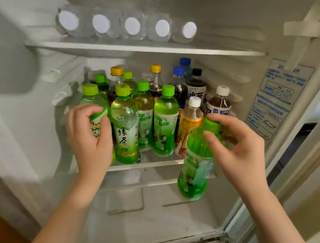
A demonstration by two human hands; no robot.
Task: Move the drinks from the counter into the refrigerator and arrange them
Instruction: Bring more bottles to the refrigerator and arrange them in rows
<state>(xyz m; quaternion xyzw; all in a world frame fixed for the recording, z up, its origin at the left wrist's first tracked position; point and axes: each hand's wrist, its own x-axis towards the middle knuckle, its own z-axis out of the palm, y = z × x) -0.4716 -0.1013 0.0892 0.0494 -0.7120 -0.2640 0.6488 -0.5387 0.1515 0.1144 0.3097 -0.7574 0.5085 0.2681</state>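
The open refrigerator [43, 76] holds upright drinks on its middle shelf [147, 164]. The right hand [236, 147] grips a green bottle [196, 163] by the neck, in front of the shelf edge, cap up and slightly tilted. The left hand [90, 134] clasps the upright front-left bottle [94, 98].

Rear bottles [155, 82] half hidden; wall sticker [277, 100] text blurred, unreadable.

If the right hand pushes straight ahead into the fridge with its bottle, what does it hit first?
Probably the orange-labelled bottle behind the green bottle that the right hand holds. Depth is unclear, so its base may catch the shelf edge first.
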